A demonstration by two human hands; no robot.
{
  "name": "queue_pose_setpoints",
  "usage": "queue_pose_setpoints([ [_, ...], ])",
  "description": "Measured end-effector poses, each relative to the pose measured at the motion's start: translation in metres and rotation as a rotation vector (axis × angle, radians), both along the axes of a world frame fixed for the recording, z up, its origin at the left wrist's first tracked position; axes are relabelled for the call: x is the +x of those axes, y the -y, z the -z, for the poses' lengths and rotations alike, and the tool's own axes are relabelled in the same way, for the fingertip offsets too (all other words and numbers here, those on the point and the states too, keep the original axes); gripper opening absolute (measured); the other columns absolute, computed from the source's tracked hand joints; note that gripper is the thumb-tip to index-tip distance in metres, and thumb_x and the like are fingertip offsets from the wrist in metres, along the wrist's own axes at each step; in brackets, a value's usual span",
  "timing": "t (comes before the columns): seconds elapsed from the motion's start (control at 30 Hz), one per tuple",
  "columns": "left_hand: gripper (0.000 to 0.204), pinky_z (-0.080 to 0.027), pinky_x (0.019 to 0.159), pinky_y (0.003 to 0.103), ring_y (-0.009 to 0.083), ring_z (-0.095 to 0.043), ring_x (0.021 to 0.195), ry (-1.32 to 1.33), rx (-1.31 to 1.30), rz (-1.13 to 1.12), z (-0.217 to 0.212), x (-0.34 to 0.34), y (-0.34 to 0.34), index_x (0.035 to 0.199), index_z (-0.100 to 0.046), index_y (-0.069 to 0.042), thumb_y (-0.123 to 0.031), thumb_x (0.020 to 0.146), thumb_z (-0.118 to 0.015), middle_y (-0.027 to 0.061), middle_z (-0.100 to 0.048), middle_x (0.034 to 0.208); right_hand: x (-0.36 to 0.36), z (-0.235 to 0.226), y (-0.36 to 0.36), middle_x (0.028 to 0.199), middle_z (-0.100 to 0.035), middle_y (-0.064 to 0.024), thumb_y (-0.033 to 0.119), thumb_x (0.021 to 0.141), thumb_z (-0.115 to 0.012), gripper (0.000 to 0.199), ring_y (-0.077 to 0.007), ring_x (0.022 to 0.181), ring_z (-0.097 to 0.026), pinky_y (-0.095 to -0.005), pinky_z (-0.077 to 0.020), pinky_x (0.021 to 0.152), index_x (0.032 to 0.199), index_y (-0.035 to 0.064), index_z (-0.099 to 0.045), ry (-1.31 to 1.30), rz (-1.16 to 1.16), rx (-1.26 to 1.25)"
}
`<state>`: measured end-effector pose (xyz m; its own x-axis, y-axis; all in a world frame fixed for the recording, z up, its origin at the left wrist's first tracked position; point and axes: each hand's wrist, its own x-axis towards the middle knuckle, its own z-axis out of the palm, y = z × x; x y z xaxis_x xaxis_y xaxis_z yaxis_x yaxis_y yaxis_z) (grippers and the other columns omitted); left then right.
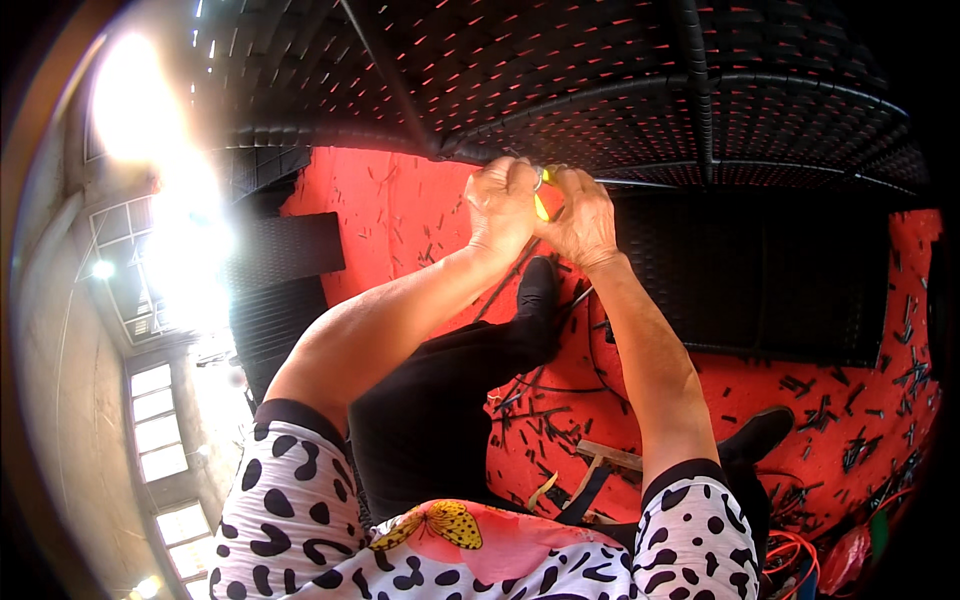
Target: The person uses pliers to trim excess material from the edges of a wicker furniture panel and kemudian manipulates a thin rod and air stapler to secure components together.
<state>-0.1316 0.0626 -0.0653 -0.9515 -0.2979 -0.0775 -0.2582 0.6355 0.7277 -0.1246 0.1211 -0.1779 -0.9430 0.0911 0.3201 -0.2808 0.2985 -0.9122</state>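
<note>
A large black woven wicker piece [570, 110], with ribbed frame bars, fills the top of the view. At its lower edge my two hands meet with fingers bent. My left hand [503, 203] is closed against that edge; whatever lies inside its fingers is hidden. Close beside it, my right hand [585, 220] is closed around a small bright yellow tool [542, 207], with a bit of metal showing near its top. Fingers cover most of the tool, so its exact kind cannot be told.
Red floor covering [380, 205] is littered with short black strip offcuts [860, 440]. Black woven panels [750, 280] stand at right and left. A wooden-topped stool-like thing [610, 457] is near my legs, and orange cord [795, 550] lies lower right. Bright windows line the left.
</note>
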Motion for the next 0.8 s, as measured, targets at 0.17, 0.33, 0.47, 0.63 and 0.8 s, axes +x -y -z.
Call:
queue_pose_setpoints([
  [0.17, 0.017, -0.031, 0.042, 0.026, 0.0089, -0.039, 0.045, 0.02, 0.191, -0.15, 0.006, -0.001, -0.003, 0.063, -0.055, 0.003, -0.009, 0.073, -0.048, 0.0033, -0.047, 0.053, -0.001, -0.003, -0.001, 0.077, -0.054, -0.0118, 0.038, 0.057, -0.068, 0.052, -0.0288, 0.075, -0.055, -0.0383, -0.043, 0.068, 0.092, 0.0017, -0.055, -0.056, 0.084, 0.134],
  [0.33, 0.013, -0.021, 0.031, 0.024, 0.0088, -0.032, 0.034, 0.022, 0.313, -0.276, 0.003, -0.006, -0.012, 0.059, -0.051, 0.001, -0.006, 0.071, -0.05, 0.0026, -0.041, 0.049, -0.003, -0.001, -0.001, 0.078, -0.055, -0.0122, 0.039, 0.058, -0.067, 0.051, -0.0293, 0.074, -0.056, -0.0388, -0.0444, 0.068, 0.091, 0.0025, -0.056, -0.051, 0.024, 0.051],
  [0.47, 0.016, -0.036, 0.051, 0.028, 0.0118, -0.044, 0.056, 0.094, 0.274, -0.32, 0.0, -0.008, -0.012, 0.064, -0.056, 0.005, -0.007, 0.071, -0.048, 0.005, -0.051, 0.059, -0.001, 0.0, 0.004, 0.077, -0.056, -0.0125, 0.041, 0.058, -0.067, 0.052, -0.029, 0.071, -0.057, -0.039, -0.0457, 0.065, 0.092, 0.004, -0.056, -0.001, -0.012, 0.003],
  [0.63, 0.016, -0.037, 0.051, 0.028, 0.0125, -0.045, 0.056, 0.108, 0.289, -0.306, -0.001, -0.009, -0.007, 0.063, -0.057, 0.003, -0.007, 0.072, -0.047, 0.0055, -0.053, 0.06, 0.0, -0.011, -0.008, 0.075, -0.056, -0.0126, 0.041, 0.059, -0.067, 0.05, -0.0283, 0.069, -0.057, -0.0385, -0.0459, 0.064, 0.091, 0.0047, -0.056, -0.051, 0.033, 0.103],
  [0.8, 0.014, -0.022, 0.03, 0.023, 0.0088, -0.032, 0.034, 0.061, 0.35, -0.258, 0.003, -0.006, -0.008, 0.057, -0.048, -0.003, -0.006, 0.071, -0.048, 0.0017, -0.037, 0.048, 0.002, -0.01, -0.012, 0.074, -0.056, -0.0129, 0.041, 0.06, -0.066, 0.047, -0.0289, 0.068, -0.058, -0.0382, -0.0466, 0.063, 0.088, 0.0047, -0.056, -0.059, 0.008, 0.09],
])
